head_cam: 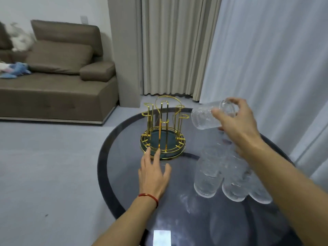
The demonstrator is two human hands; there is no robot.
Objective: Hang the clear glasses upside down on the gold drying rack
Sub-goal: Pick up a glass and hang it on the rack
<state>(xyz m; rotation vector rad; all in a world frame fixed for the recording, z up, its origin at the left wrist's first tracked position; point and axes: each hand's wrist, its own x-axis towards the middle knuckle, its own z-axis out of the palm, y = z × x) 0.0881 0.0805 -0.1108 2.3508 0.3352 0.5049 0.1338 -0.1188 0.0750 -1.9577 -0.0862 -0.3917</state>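
The gold drying rack (163,128) stands on the far part of a round dark glass table (113,185); its upright prongs are bare and its base holds a dark green disc. My right hand (236,121) grips a clear textured glass (204,118), held on its side in the air just right of the rack, mouth pointing left. My left hand (154,173) lies flat on the table with fingers spread, fingertips touching the rack's front rim. Several more clear glasses (206,180) stand in a cluster on the table at the right, partly hidden by my right forearm.
A brown sofa (58,82) stands at the left across pale grey floor. Beige curtains (175,50) and white sheer curtains (275,59) hang behind and right of the table. A bright light reflection (161,237) shows on the table's near edge.
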